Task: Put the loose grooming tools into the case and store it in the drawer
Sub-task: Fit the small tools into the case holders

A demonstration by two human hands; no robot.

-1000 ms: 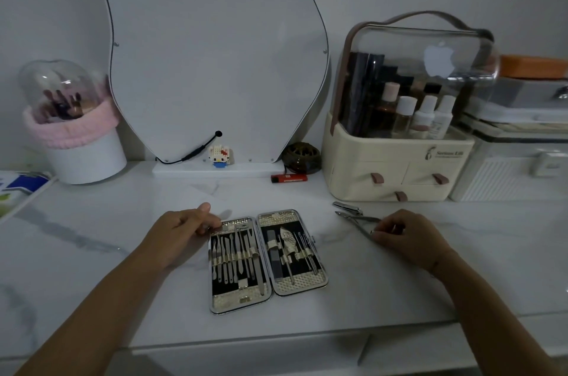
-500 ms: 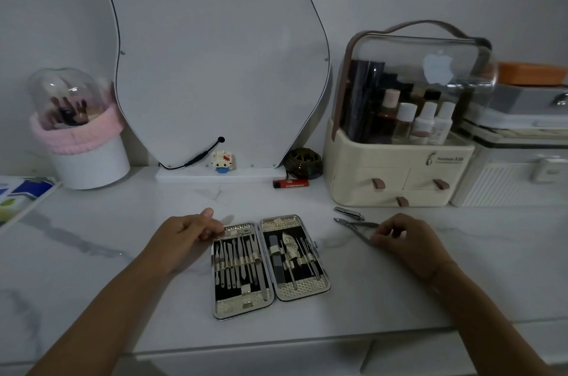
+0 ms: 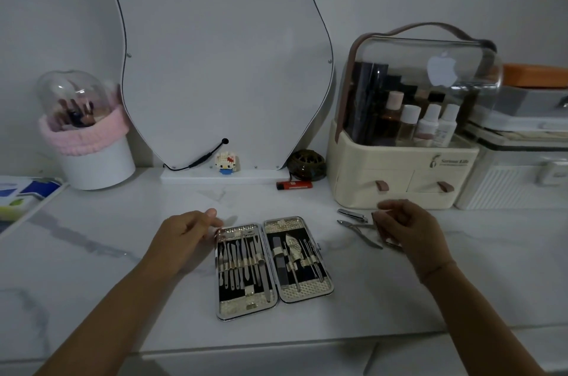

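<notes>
Right hand [image 3: 412, 231] lifts off the nippers [image 3: 358, 229], fingers loose and empty, left hand [image 3: 184, 232] resting on the open case [image 3: 307, 289], nothing packed yet.

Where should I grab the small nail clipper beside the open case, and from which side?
Pinch the nail clipper across its long sides from above with the right hand. It lies flat on the counter, nippers close in front, so a top-down pinch likely clears them.

blurred fingertips of right hand [image 3: 408, 231], cuticle nipper [image 3: 358, 228] handles hidden beneath it; mirror [image 3: 221, 53] top cut off
</notes>
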